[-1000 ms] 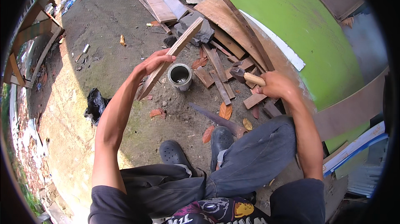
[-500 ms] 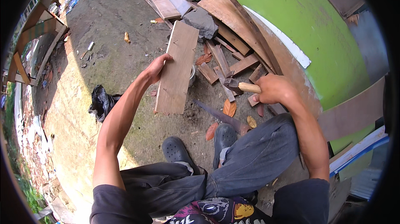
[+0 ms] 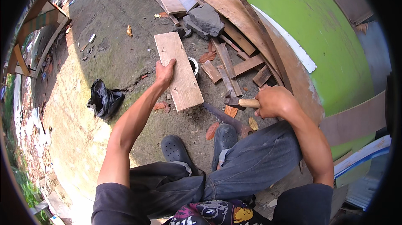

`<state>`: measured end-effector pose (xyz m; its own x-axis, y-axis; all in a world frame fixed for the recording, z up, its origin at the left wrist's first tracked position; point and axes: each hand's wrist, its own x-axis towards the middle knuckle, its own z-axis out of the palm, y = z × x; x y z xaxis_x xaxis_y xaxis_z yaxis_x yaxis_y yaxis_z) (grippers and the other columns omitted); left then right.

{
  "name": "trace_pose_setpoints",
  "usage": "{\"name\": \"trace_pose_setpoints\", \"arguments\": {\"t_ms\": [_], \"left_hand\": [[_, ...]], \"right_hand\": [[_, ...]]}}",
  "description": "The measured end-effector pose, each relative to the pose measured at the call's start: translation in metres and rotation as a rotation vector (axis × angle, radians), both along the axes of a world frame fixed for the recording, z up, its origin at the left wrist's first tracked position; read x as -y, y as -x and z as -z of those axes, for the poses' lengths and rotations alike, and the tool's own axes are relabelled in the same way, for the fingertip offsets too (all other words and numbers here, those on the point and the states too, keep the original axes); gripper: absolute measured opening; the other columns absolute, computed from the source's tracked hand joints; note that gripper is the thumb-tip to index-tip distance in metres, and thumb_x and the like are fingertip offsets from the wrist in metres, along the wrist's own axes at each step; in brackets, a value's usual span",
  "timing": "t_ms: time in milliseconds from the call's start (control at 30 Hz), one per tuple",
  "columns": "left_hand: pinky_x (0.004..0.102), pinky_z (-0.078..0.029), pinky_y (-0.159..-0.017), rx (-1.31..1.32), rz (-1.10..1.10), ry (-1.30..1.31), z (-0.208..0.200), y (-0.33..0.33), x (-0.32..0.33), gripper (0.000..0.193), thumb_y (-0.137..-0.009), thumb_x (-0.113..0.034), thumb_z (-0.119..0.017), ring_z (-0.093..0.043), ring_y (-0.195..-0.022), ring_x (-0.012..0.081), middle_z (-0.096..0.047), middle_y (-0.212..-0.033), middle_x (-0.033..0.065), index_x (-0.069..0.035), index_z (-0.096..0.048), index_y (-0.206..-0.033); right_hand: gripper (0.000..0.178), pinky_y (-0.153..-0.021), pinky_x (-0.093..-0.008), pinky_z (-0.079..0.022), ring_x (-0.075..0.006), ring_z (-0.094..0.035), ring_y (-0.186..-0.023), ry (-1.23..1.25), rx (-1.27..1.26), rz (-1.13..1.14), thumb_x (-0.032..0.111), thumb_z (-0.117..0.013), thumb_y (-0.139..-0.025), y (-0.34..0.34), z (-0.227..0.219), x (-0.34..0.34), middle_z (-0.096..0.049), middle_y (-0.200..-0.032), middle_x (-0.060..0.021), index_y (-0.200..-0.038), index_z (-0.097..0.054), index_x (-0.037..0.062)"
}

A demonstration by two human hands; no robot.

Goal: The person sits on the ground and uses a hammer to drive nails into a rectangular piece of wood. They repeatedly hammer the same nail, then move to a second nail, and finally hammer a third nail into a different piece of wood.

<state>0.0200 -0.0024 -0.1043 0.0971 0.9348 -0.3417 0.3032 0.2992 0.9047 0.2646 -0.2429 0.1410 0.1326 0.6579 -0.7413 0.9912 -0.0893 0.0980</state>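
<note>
I count two bare hands at work, each with one thing in it. The left hand [image 3: 164,73] pinches a single wooden board [image 3: 180,74] by its long left edge, the thumb laid over the flat face; the other fingers are mostly hidden, so I can't tell how they sit. That board is a plain rectangle, pale and grained, held tilted in front of one round tin can [image 3: 194,66] whose metal rim peeks out beside it. A few thin nails [image 3: 175,87] stand from its face, too small to number surely. The right hand [image 3: 274,101] has its fingers curled round the one hammer [image 3: 247,102], dark metal at the head, smooth wood at the handle; the head is near the board's lower end, apart from it. One saw [image 3: 224,118] with a tapering blade lies on the gritty ground [image 3: 142,137], just ahead of two rubbery, hole-punched clogs [image 3: 174,149]. There's one crumpled black plastic bag [image 3: 104,100] leftward, and beyond, rough grey stone [image 3: 206,20] by a heap of wood offcuts [image 3: 248,65].
</note>
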Motion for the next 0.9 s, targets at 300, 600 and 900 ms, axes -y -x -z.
{"name": "trace_pose_setpoints", "arguments": {"t_ms": [300,600,900], "left_hand": [[0.0415,-0.049,-0.093,-0.347,-0.032,-0.169,0.000,-0.029,-0.006,0.066,-0.082,-0.047,-0.070,-0.065,-0.107,0.0357,-0.066,-0.114,0.0251,0.004,-0.056,-0.121],[0.0469,-0.049,-0.092,-0.347,0.343,-0.222,-0.019,-0.011,-0.043,0.071,-0.086,-0.055,-0.062,-0.065,-0.102,0.0414,-0.067,-0.108,0.0275,-0.004,-0.054,-0.134],[0.0528,-0.047,-0.090,-0.498,0.214,-0.319,-0.004,-0.018,0.003,0.062,-0.094,-0.045,-0.052,-0.060,-0.108,0.0441,-0.056,-0.120,0.0288,-0.002,-0.039,-0.137]], "right_hand": [[0.040,-0.078,-0.0439,-0.054,-0.0336,-0.068,-0.089,0.099,0.035,0.097,0.039,-0.079,-0.074,-0.009,0.011,-0.011,-0.070,-0.091,-0.0162,-0.092,-0.072,0.0041],[0.032,-0.079,-0.0428,-0.054,-0.0334,-0.069,-0.085,0.094,0.027,0.125,0.037,-0.078,-0.076,-0.010,0.011,-0.017,-0.071,-0.085,-0.0185,-0.081,-0.075,0.0057],[0.036,-0.068,-0.0384,-0.054,-0.0283,-0.069,-0.079,0.182,-0.203,0.270,0.022,-0.076,-0.077,-0.005,0.017,-0.045,-0.069,-0.086,-0.0215,-0.101,-0.064,-0.0034]]}}
